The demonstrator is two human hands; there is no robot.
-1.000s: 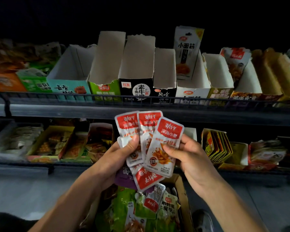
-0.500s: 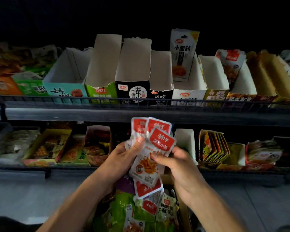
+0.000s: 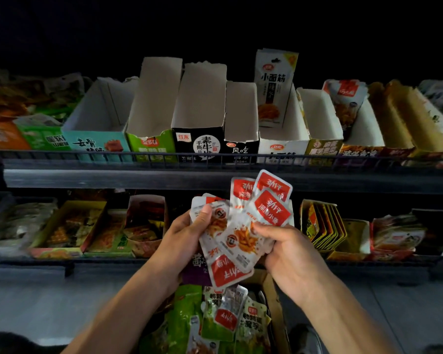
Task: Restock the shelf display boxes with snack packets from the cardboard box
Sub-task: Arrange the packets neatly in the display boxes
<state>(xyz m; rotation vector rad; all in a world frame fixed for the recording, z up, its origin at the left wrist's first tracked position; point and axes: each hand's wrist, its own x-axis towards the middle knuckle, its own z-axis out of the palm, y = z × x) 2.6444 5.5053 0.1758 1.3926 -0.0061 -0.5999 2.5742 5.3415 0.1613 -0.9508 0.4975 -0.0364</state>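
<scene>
- Above the open brown cardboard box (image 3: 275, 300) of mixed green and red snack packs, both hands hold a fanned bunch of red-and-white foil snack packets (image 3: 243, 226).
- The left hand (image 3: 182, 241) grips the bunch's left side, thumb pressed on a front packet.
- The right hand (image 3: 289, 254) pinches the packets from the right, fingers curled behind them.
- Beyond the bunch, on the upper wire-fronted shelf (image 3: 215, 172), stands a row of white-lined cardboard display boxes (image 3: 202, 103), several empty.
- One tall white noodle-snack packet (image 3: 274, 85) stands upright in a box right of the row's middle.
</scene>
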